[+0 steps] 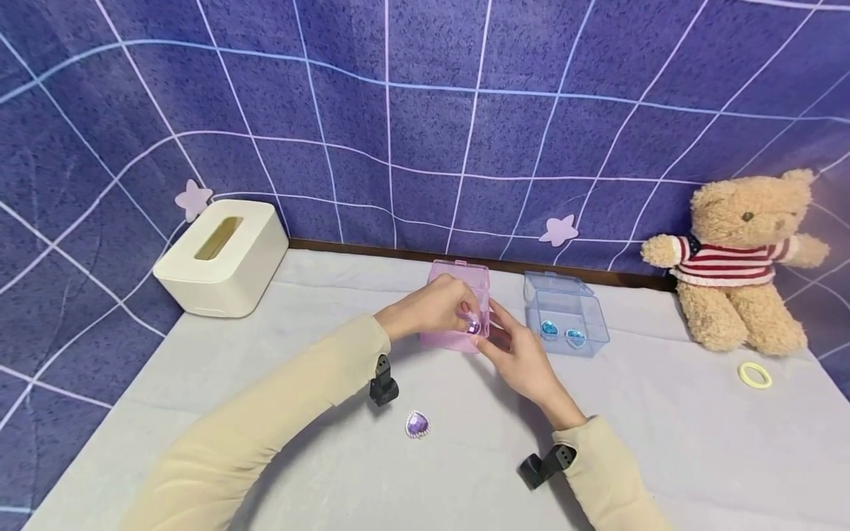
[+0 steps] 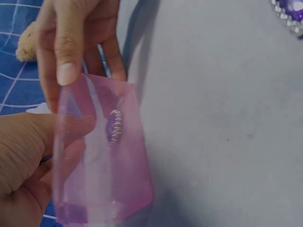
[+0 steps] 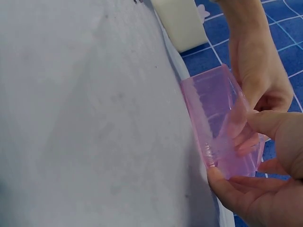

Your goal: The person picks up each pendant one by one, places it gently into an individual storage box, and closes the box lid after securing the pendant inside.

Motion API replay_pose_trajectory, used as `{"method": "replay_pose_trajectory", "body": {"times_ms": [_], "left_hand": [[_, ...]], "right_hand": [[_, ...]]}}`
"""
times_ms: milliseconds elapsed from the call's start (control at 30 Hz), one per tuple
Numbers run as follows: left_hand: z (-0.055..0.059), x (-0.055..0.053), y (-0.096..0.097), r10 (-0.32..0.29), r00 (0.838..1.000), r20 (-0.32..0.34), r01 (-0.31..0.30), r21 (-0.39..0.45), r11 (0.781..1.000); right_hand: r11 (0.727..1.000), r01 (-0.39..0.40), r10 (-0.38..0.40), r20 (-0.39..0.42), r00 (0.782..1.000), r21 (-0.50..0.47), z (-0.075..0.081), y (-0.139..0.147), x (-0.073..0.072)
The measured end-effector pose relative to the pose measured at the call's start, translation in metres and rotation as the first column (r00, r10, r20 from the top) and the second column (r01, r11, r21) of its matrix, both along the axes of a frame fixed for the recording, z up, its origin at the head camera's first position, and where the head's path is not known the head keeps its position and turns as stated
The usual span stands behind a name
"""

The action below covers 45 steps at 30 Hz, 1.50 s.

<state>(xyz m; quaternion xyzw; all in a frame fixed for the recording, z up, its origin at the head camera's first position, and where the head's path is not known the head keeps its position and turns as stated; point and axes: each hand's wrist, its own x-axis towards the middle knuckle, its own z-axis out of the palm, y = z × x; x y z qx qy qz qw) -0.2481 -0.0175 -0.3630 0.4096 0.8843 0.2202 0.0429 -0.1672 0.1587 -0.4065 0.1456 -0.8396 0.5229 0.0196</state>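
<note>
Head view, frame centre: the right hand [image 1: 524, 365] grips a translucent pink plastic box [image 1: 441, 340], the left hand [image 1: 441, 306] is inside by a purple, faceted, bead-edged gem [image 1: 473, 325], whether pinching it I cannot tell, and snagging the box could tip it.

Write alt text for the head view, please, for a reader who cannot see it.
The left hand reaches into an open pink box by a purple gem while the right hand grips the box's side. Another purple gem lies on the table; to the right are a teddy bear and a blue box holding two blue gems.
</note>
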Motion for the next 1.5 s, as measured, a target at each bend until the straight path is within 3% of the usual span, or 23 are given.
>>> {"method": "replay_pose_trajectory", "body": {"times_ms": [200, 333, 467, 667, 867, 967, 1133, 1500], "left_hand": [[0.017, 0.014, -0.021, -0.021, 0.998, -0.059, 0.024, 0.05, 0.998], [0.028, 0.032, -0.031, -0.03, 0.995, -0.094, 0.038, 0.085, 0.996], [0.031, 0.052, -0.04, -0.057, 0.993, -0.107, 0.068, 0.101, 0.993], [0.023, 0.087, -0.063, -0.078, 0.996, -0.044, 0.082, 0.092, 0.992], [0.001, 0.121, -0.084, -0.074, 0.995, 0.073, 0.068, 0.083, 0.994], [-0.012, 0.132, -0.087, -0.081, 0.994, 0.079, 0.077, 0.051, 0.996], [-0.026, 0.139, -0.086, -0.106, 0.994, 0.006, 0.106, -0.005, 0.994], [-0.031, 0.137, -0.08, -0.153, 0.987, -0.044, 0.155, 0.028, 0.988]], "right_hand": [[1.0, -0.005, 0.006, 0.019, 1.0, -0.011, 0.001, -0.003, -0.001], [1.0, 0.001, -0.001, 0.012, 1.0, 0.005, 0.001, -0.002, 0.0], [1.0, 0.001, -0.001, 0.009, 1.0, -0.001, 0.001, -0.001, 0.0], [0.999, -0.009, 0.009, 0.02, 1.0, -0.04, 0.0, -0.005, 0.0], [0.999, -0.001, 0.002, 0.018, 1.0, -0.033, 0.0, -0.006, 0.002], [1.0, 0.006, -0.006, 0.011, 1.0, -0.025, 0.001, -0.004, 0.003], [1.0, 0.004, -0.004, -0.002, 1.0, -0.023, 0.001, -0.001, 0.003], [1.0, 0.002, -0.003, -0.014, 1.0, -0.019, -0.003, -0.002, 0.002]]}}
